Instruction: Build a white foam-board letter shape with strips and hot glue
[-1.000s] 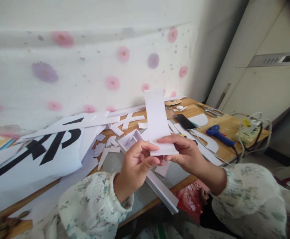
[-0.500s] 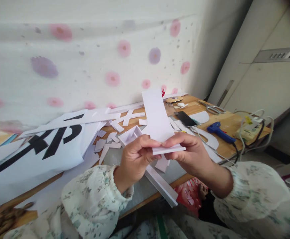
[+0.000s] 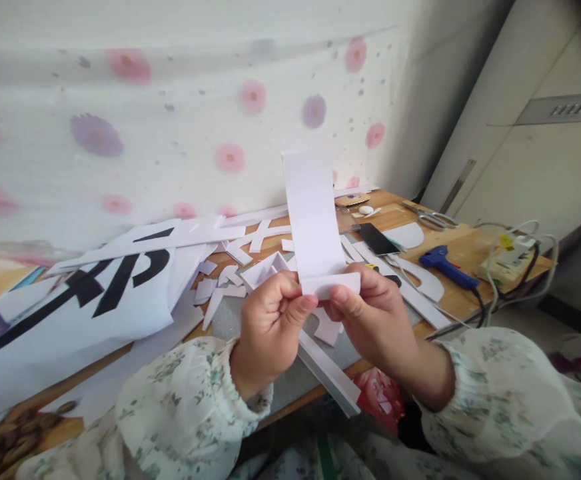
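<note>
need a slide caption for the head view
Left hand and right hand pinch the folded end of a white paper strip above a table littered with offcuts.

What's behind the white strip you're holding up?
Both the left hand and right hand pinch the white strip upright at its folded lower end. Behind it lie white offcuts on the wooden table, a black phone just right. Whatever lies directly behind is covered.
</note>
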{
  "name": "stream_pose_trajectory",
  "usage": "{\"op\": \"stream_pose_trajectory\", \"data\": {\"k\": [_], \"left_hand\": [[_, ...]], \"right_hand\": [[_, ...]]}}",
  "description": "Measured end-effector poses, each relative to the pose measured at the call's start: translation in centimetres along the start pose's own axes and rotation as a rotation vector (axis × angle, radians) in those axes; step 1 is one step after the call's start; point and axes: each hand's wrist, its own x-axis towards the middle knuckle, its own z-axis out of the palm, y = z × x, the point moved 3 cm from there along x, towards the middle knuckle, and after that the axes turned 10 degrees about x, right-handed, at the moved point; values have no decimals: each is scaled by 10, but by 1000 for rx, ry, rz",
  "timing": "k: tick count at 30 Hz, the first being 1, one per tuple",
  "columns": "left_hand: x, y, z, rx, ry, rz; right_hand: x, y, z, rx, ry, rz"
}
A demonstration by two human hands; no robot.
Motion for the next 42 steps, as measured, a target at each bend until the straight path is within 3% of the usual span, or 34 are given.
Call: {"op": "stream_pose_trajectory", "data": {"k": [2,8,13,17,23,28,30,34,39,42], "left_hand": [[1,-1,-1,2,20,-6],[9,-1,-6,-26,20,99],[13,-2,-6,-32,-57,114],[9,-7,-2,-76,-77,104],[3,-1,1,-57,20,92],[2,2,-4,126,18,-9],[3,-1,-5,77,25,-40],[8,-4,-3,-86,-34,4],[12,0,-10,22,-33,139],[8,0,-12,23,-18,125]], "right_hand": [[3,-1,2,-29,1,-29],[15,-19,-8,-331,-208,-255],[14,-21,-17,-397,-230,-287],[11,-18,-13,-289,-194,-232],[6,-14,0,-134,-107,-129],[1,-2,9,41,59,38],[2,-1,9,42,74,61],[8,-8,2,-31,-54,-26],[12,-20,-8,-318,-217,-228],[10,-25,-8,-449,-246,-340]]}}
